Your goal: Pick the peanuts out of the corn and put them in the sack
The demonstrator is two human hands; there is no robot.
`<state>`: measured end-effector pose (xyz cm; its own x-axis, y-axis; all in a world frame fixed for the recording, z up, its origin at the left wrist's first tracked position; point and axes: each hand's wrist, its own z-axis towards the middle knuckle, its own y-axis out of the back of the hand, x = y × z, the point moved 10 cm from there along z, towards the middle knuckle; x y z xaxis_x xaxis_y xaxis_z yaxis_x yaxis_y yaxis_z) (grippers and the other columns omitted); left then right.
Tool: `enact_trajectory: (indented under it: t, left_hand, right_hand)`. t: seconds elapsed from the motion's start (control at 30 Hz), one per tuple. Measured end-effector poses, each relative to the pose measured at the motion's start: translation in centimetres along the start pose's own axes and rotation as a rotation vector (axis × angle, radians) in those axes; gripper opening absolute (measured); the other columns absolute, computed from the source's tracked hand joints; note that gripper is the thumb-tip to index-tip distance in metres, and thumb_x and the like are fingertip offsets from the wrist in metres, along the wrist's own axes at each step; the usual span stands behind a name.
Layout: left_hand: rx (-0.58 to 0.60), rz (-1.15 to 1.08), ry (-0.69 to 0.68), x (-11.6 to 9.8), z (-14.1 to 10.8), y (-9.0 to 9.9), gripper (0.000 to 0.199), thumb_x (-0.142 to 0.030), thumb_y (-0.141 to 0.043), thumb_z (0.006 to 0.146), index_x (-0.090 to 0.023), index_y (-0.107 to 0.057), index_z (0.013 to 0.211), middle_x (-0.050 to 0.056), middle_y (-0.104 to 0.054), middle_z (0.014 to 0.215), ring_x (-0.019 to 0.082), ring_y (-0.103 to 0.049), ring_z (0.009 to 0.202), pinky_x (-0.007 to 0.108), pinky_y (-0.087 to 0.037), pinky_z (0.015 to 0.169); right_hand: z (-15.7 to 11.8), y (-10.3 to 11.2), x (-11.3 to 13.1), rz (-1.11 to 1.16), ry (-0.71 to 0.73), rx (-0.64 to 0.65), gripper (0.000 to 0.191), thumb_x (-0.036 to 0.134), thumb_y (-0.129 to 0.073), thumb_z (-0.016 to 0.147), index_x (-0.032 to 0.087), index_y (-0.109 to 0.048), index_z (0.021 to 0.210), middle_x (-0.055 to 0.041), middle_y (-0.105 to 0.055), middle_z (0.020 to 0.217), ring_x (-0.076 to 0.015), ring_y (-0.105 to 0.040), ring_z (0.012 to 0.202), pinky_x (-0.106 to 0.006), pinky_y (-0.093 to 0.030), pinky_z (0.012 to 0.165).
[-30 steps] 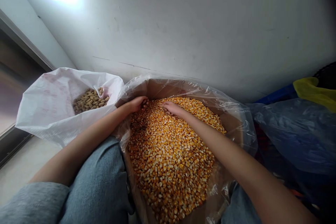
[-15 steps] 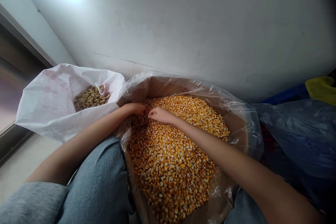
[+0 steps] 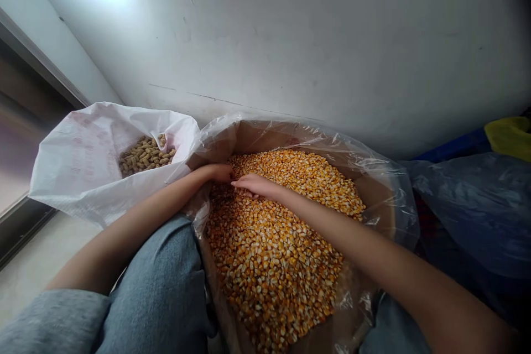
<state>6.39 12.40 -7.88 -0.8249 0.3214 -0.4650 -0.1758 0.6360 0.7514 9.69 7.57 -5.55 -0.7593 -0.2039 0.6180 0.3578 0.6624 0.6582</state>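
Note:
Dried corn kernels [image 3: 286,243], yellow and orange with pale tips, fill a wide container lined with a clear plastic bag [image 3: 373,168]. My left hand [image 3: 222,172] is at the upper left of the heap, by the liner's edge, with its fingers curled and partly hidden. Close against it from the right, my right hand [image 3: 252,185] is just over the kernels. Its thumb and forefinger come together at the left hand's fingertips, while the other fingers bend down towards the corn. Whatever is between the fingers of either hand is too small to make out.
On the left a white woven sack [image 3: 83,160] stands open with unshelled peanuts [image 3: 145,155] inside. A pale wall [image 3: 290,38] rises behind. To the right lie a translucent plastic bag [image 3: 477,204] and a yellow item [image 3: 508,138]. My knee [image 3: 157,282] presses near the container's left side.
My right hand has shifted slightly left, and its lower fingers have loosened from a tighter curl. The left hand stays almost in place. The view has shifted a little.

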Motion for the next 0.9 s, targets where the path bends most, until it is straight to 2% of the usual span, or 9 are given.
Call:
enact_trajectory:
  t: [0.07,0.17,0.27,0.43,0.57,0.63,0.73,0.83,0.9]
  left_hand:
    - [0.078,-0.038,-0.052,-0.6,-0.2,-0.1,0.013,-0.020,-0.056,0.061,-0.016,-0.065,0.068,-0.002,-0.062,0.061,0.009,-0.048,0.054,0.016,-0.034,0.054]
    - [0.050,-0.175,-0.093,-1.3,-0.3,0.7,0.018,-0.024,-0.054,0.063,-0.016,-0.064,0.076,-0.002,-0.061,0.068,0.009,-0.048,0.061,0.016,-0.034,0.057]
    - [-0.021,-0.335,-0.116,-1.9,-0.6,1.8,0.022,-0.028,-0.053,0.065,-0.016,-0.063,0.080,-0.003,-0.059,0.069,0.009,-0.047,0.062,0.017,-0.033,0.059]
    - [-0.028,-0.794,-0.061,-2.3,-1.5,2.7,0.022,-0.033,-0.047,0.071,-0.015,-0.057,0.079,-0.004,-0.040,0.051,0.005,-0.033,0.044,0.019,-0.029,0.044]
    - [-0.080,-1.065,-0.083,-2.9,-2.4,4.5,0.025,-0.031,-0.034,0.076,-0.016,-0.053,0.083,-0.004,-0.027,0.049,0.006,-0.025,0.040,0.020,-0.030,0.042]
    - [-0.137,-1.084,-0.071,-2.8,-3.0,5.5,0.032,-0.034,-0.027,0.078,-0.017,-0.051,0.090,-0.002,-0.031,0.052,0.007,-0.026,0.041,0.021,-0.032,0.043]
    - [-0.162,-1.078,-0.063,-2.8,-3.3,5.9,0.045,-0.043,-0.018,0.079,-0.015,-0.050,0.095,0.002,-0.042,0.059,0.008,-0.032,0.044,0.023,-0.033,0.044]
    - [-0.189,-1.005,-0.061,-2.4,-3.0,5.7,0.052,-0.053,-0.019,0.077,-0.015,-0.053,0.086,0.003,-0.046,0.062,0.008,-0.033,0.045,0.022,-0.029,0.042]
    - [-0.215,-0.803,-0.021,-1.8,-2.5,5.2,0.049,-0.054,-0.027,0.074,-0.014,-0.055,0.076,0.001,-0.046,0.057,0.007,-0.033,0.043,0.022,-0.027,0.042]
  right_hand:
    - [-0.5,1.1,-1.1,0.375,-0.020,0.031,0.031,0.042,-0.038,0.078,0.015,-0.052,0.070,0.0000,-0.053,0.058,-0.0056,-0.042,0.042,-0.017,-0.028,0.035]
    - [-1.1,2.0,-2.6,1.040,-0.100,0.077,0.020,0.034,-0.045,0.074,0.015,-0.049,0.070,0.0006,-0.053,0.060,-0.0037,-0.040,0.040,-0.014,-0.024,0.032]
    - [-1.3,2.8,-3.4,1.324,-0.136,0.080,0.014,0.026,-0.045,0.074,0.014,-0.049,0.069,-0.0004,-0.055,0.061,-0.0048,-0.045,0.044,-0.014,-0.030,0.034]
    - [-1.1,4.4,-4.4,1.475,-0.099,-0.050,0.015,0.026,-0.044,0.075,0.014,-0.050,0.069,0.0006,-0.056,0.059,-0.0061,-0.048,0.045,-0.014,-0.034,0.036]
    - [-1.2,4.9,-4.5,1.504,-0.100,-0.108,0.015,0.024,-0.041,0.077,0.015,-0.052,0.076,-0.0007,-0.058,0.061,-0.0069,-0.052,0.049,-0.015,-0.039,0.040]
    - [-1.4,5.2,-4.0,1.504,-0.075,-0.115,0.016,0.021,-0.039,0.077,0.014,-0.053,0.079,-0.0016,-0.059,0.062,-0.0072,-0.054,0.052,-0.015,-0.042,0.044]
    - [-1.5,5.2,-3.0,1.495,-0.025,-0.093,0.017,0.022,-0.038,0.078,0.014,-0.053,0.080,-0.0033,-0.060,0.066,-0.0086,-0.056,0.058,-0.017,-0.045,0.049]
    - [-1.5,4.6,-2.2,1.485,-0.018,-0.046,0.018,0.027,-0.038,0.079,0.014,-0.050,0.073,-0.0042,-0.060,0.069,-0.0104,-0.058,0.064,-0.019,-0.047,0.053]
    - [-1.4,3.9,-1.9,1.463,-0.020,0.000,0.020,0.031,-0.038,0.078,0.016,-0.047,0.068,-0.0028,-0.060,0.068,-0.0105,-0.058,0.062,-0.020,-0.047,0.052]
